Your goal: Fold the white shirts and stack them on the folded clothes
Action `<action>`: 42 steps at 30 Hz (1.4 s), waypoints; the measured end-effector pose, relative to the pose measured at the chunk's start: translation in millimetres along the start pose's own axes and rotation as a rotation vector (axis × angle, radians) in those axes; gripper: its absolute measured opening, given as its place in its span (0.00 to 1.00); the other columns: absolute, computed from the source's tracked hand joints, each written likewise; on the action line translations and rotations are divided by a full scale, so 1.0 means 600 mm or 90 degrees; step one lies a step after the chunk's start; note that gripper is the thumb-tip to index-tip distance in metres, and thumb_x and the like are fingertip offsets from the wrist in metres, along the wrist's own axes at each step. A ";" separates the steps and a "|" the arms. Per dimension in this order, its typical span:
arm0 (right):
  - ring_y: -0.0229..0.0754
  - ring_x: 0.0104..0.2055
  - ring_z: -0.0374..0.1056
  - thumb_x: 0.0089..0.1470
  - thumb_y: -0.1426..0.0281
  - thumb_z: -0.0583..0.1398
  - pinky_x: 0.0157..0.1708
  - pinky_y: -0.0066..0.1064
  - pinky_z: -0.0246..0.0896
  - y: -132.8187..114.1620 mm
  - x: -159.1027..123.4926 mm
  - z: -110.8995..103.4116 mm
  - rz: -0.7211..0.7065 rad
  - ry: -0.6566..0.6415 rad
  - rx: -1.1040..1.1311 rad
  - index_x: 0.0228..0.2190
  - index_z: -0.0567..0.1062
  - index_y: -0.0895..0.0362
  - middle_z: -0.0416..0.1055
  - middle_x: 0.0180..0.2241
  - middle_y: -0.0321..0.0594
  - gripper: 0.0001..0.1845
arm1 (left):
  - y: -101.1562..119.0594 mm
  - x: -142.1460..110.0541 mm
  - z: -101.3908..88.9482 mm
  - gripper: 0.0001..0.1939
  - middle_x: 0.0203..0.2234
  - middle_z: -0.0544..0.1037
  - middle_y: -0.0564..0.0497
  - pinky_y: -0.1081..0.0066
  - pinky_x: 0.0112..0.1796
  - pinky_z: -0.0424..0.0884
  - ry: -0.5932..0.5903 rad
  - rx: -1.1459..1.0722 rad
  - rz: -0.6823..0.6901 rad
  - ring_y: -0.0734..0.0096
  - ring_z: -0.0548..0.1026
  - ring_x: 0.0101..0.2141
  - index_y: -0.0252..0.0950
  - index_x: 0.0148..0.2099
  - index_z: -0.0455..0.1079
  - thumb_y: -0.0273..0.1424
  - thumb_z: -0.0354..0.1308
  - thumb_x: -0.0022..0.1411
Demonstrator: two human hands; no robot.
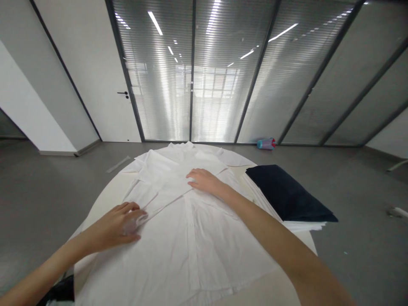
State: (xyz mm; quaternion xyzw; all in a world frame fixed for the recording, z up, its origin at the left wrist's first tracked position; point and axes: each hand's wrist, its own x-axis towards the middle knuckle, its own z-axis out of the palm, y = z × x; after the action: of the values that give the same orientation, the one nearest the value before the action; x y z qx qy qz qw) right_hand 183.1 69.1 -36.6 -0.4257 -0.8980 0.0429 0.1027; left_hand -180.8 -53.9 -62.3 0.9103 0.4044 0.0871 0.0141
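Note:
A white button shirt (172, 255) lies spread over the round table, its collar toward the far edge and its hem toward me. My left hand (119, 225) is at the shirt's left side, with a loose fold of white cloth, seemingly a sleeve end, between thumb and fingers. From there a creased edge of cloth runs slantwise toward the middle. My right hand (205, 180) rests on the upper middle of the shirt, fingers loosely bent and thumb apart, gripping nothing that I can see.
A dark navy folded cloth (287, 193) tops a stack of white cloth (306, 225) at the table's right edge. The cream tabletop (103, 199) shows at the left. On the floor beyond lies a blue and red bundle (266, 143) by the glass partition (216, 97).

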 end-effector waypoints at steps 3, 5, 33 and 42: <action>0.44 0.50 0.71 0.65 0.62 0.59 0.53 0.35 0.62 -0.092 0.010 0.015 -0.234 0.002 0.032 0.50 0.76 0.57 0.74 0.49 0.45 0.17 | 0.004 -0.026 0.003 0.20 0.48 0.77 0.46 0.64 0.45 0.75 0.022 0.040 -0.003 0.60 0.77 0.45 0.46 0.56 0.71 0.37 0.62 0.62; 0.45 0.49 0.71 0.64 0.60 0.60 0.51 0.36 0.63 -0.150 0.016 0.032 -0.317 0.010 0.017 0.50 0.75 0.58 0.74 0.49 0.45 0.18 | 0.007 -0.033 0.007 0.14 0.44 0.79 0.47 0.65 0.42 0.74 0.045 0.080 0.012 0.62 0.78 0.41 0.44 0.53 0.74 0.33 0.58 0.66; 0.55 0.74 0.30 0.66 0.44 0.39 0.68 0.56 0.25 0.005 0.155 0.088 0.065 -0.116 0.042 0.70 0.47 0.54 0.34 0.72 0.46 0.42 | -0.009 0.166 0.074 0.27 0.65 0.64 0.38 0.51 0.61 0.62 0.124 -0.039 -0.058 0.50 0.61 0.65 0.37 0.66 0.63 0.44 0.47 0.71; 0.54 0.74 0.28 0.65 0.45 0.38 0.68 0.53 0.22 0.168 0.157 0.086 0.234 -0.045 -0.082 0.70 0.47 0.52 0.32 0.73 0.45 0.41 | -0.013 0.144 0.115 0.32 0.71 0.50 0.47 0.45 0.64 0.54 0.059 0.039 -0.081 0.45 0.47 0.69 0.51 0.72 0.51 0.50 0.48 0.70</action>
State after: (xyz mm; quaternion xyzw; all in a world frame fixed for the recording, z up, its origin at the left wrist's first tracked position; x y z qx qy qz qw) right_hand 189.9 206.3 -89.9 -0.5864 -0.8091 0.0179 0.0342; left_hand -118.2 18.3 -118.3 0.8779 0.4639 0.1158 -0.0266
